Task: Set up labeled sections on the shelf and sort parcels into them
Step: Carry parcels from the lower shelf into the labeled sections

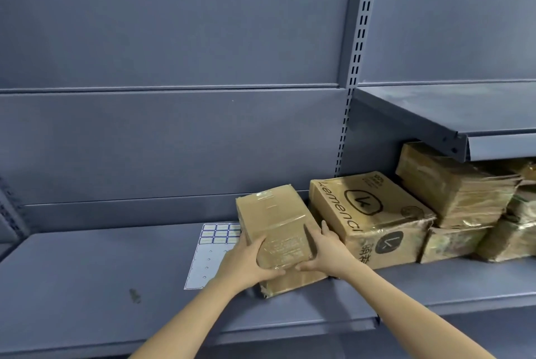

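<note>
Parcel (275, 231), bound in clear tape, sits on the shelf (87, 286) just left of the printed carton (371, 213). It looks like a stiff cardboard box of modest weight with a slick skin, best taken at its two near corners, where the board is firm. Both hands clasp that near end: the left hand (246, 263) curls its fingers over the top, while the right hand (324, 254) lies up the side facing the carton with its thumb hooked across the front. A label sheet (208, 254) lies further left of the carton, its edge hidden behind the parcel.
</note>
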Demonstrator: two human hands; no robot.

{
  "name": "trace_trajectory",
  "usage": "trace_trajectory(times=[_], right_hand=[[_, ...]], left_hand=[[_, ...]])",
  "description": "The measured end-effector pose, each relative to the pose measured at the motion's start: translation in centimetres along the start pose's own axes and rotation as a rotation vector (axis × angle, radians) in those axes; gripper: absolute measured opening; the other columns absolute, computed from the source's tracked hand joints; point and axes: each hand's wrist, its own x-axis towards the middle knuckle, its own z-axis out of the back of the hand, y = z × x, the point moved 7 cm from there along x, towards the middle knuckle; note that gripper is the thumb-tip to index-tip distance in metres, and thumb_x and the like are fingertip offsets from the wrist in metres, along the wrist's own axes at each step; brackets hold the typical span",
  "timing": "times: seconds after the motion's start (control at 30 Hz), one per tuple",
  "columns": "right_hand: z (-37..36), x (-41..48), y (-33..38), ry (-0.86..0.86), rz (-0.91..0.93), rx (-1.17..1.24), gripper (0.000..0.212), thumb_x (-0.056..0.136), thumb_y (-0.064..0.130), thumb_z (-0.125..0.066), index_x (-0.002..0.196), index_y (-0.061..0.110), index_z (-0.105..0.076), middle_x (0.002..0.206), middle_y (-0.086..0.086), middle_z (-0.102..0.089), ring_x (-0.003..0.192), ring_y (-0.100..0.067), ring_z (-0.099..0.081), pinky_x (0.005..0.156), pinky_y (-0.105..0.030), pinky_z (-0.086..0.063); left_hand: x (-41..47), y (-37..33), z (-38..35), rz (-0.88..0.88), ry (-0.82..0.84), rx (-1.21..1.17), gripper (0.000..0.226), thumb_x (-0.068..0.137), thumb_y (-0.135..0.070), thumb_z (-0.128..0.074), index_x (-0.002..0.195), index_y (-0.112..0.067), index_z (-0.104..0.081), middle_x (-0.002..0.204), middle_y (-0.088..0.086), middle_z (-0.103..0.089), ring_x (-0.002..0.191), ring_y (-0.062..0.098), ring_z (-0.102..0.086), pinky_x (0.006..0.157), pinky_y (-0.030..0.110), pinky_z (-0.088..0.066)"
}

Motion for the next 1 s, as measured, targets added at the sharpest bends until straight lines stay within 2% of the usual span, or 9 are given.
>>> trace_trajectory(times=[0.13, 0.37, 0.47, 0.57, 0.63, 0.73, 0.87, 0.93, 1.0], right_hand=[[0.0, 0.3, 0.0, -0.049, -0.013, -0.039, 0.111, 0.068, 0.047, -0.078, 0.15, 0.022, -0.008, 0.144, -0.016, -0.028, 0.133, -0.032, -0.025, 0.11, -0.036, -0.026], [0.1, 0.1, 0.1, -0.045, -0.029, 0.13, 0.107, 0.069, 0.032, -0.08, 0.15, 0.023, -0.011, 0.148, -0.012, -0.019, 0.125, -0.027, -0.044, 0.106, -0.034, -0.037], [0.5, -0.2, -0.1, -0.082, -0.041, 0.181, 0.108, 0.07, 0.025, -0.077, 0.15, 0.02, -0.006, 0.15, -0.017, -0.018, 0.136, -0.028, -0.033, 0.109, -0.033, -0.032], [0.8, -0.6, 0.1, -0.113, -0.036, 0.218, 0.104, 0.069, 0.022, -0.079, 0.149, 0.018, -0.013, 0.141, -0.016, -0.038, 0.129, -0.026, -0.04, 0.104, -0.029, -0.037], [1.2, -0.9, 0.4, -0.143, -0.023, 0.243, 0.098, 0.069, 0.024, -0.081, 0.148, 0.017, -0.022, 0.134, -0.01, -0.046, 0.124, -0.022, -0.044, 0.101, -0.027, -0.037], [2.6, -1.2, 1.5, -0.232, 0.015, 0.307, 0.094, 0.068, 0.028, -0.081, 0.146, 0.021, -0.029, 0.136, -0.006, -0.046, 0.125, -0.018, -0.042, 0.103, -0.023, -0.034], [4.7, -1.3, 5.0, -0.341, 0.144, 0.371, 0.085, 0.069, 0.023, -0.081, 0.142, 0.023, -0.039, 0.141, -0.001, -0.044, 0.13, -0.013, -0.038, 0.104, -0.016, -0.026], [5.4, -1.3, 7.6, -0.361, 0.222, 0.376, 0.081, 0.069, 0.02, -0.08, 0.141, 0.022, -0.041, 0.141, 0.0, -0.045, 0.131, -0.014, -0.038, 0.103, -0.014, -0.024], [5.6, -1.3, 10.4, -0.368, 0.287, 0.385, 0.079, 0.07, 0.02, -0.08, 0.139, 0.023, -0.043, 0.14, 0.0, -0.047, 0.131, -0.015, -0.039, 0.105, -0.019, -0.027]], left_hand=[[0.7, 0.3, -1.0, -0.003, 0.063, -0.095, 0.106, 0.066, -0.056, -0.076, 0.149, -0.03, -0.015, 0.153, -0.003, -0.022, 0.134, 0.017, -0.036, 0.107, 0.028, -0.034], [1.3, 0.8, -0.9, -0.04, 0.028, -0.235, 0.102, 0.068, -0.038, -0.082, 0.149, -0.023, -0.021, 0.149, -0.001, -0.03, 0.134, 0.013, -0.035, 0.101, 0.016, -0.027], [1.7, 0.8, -0.8, -0.045, 0.029, -0.265, 0.103, 0.067, -0.039, -0.082, 0.149, -0.022, -0.021, 0.15, -0.003, -0.032, 0.133, 0.013, -0.036, 0.105, 0.019, -0.029], [2.0, 0.5, -0.3, -0.07, 0.004, -0.283, 0.1, 0.068, -0.036, -0.082, 0.149, -0.023, -0.024, 0.148, -0.005, -0.033, 0.131, 0.011, -0.038, 0.102, 0.017, -0.03], [2.0, 0.5, 0.5, -0.082, -0.031, -0.296, 0.099, 0.067, -0.035, -0.083, 0.148, -0.024, -0.026, 0.146, -0.007, -0.036, 0.129, 0.008, -0.039, 0.099, 0.014, -0.03], [1.4, 0.8, 2.2, -0.095, -0.08, -0.329, 0.1, 0.065, -0.033, -0.085, 0.146, -0.026, -0.028, 0.145, -0.011, -0.035, 0.128, 0.005, -0.038, 0.096, 0.011, -0.028], [-0.9, 1.3, 6.4, -0.098, -0.233, -0.367, 0.094, 0.068, -0.021, -0.084, 0.145, -0.023, -0.03, 0.145, -0.007, -0.034, 0.118, -0.001, -0.036, 0.085, -0.006, -0.022], [-2.9, 1.8, 9.0, -0.092, -0.325, -0.348, 0.09, 0.071, -0.022, -0.082, 0.145, -0.023, -0.03, 0.144, -0.009, -0.034, 0.115, -0.003, -0.034, 0.084, -0.004, -0.022], [-5.5, 2.7, 11.5, -0.078, -0.409, -0.315, 0.089, 0.073, -0.027, -0.08, 0.145, -0.025, -0.029, 0.145, -0.011, -0.033, 0.117, -0.004, -0.033, 0.088, 0.002, -0.023]])
